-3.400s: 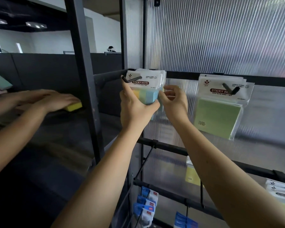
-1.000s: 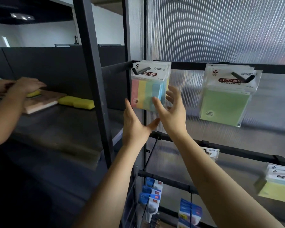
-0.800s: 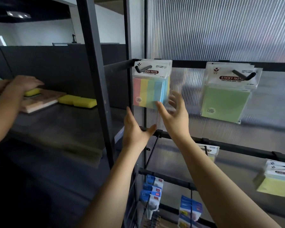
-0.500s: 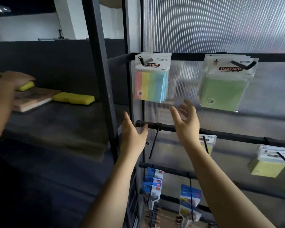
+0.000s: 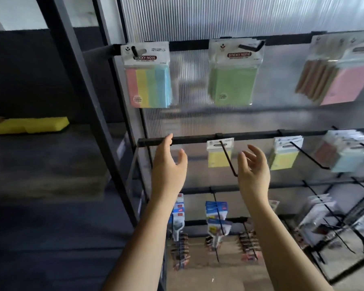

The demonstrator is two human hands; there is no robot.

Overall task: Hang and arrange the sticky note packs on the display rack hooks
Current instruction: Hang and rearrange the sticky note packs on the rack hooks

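A four-colour striped sticky note pack (image 5: 148, 80) hangs on the top-left hook (image 5: 134, 51) of the rack. To its right hang green packs (image 5: 232, 80) and pink packs (image 5: 340, 80) on the same top bar. On the second bar hang a yellow pack (image 5: 218, 153) on a long hook (image 5: 229, 160), yellow-green packs (image 5: 284, 154) and blue packs (image 5: 345, 154). My left hand (image 5: 168, 164) and my right hand (image 5: 253, 168) are raised in front of the second bar, both empty with fingers apart, touching nothing.
A dark upright post (image 5: 88, 106) stands left of the rack. Behind it lies a dark shelf (image 5: 51, 160) with yellow sponges (image 5: 29, 124). Lower hooks carry blue-carded goods (image 5: 215, 211) and clear-packed goods (image 5: 319, 215). Long hooks stick out toward me at the right.
Both hands let go of the striped pack, which now hangs free, and dropped to the second bar. The view tilted down and right; the other person's arms left the frame.
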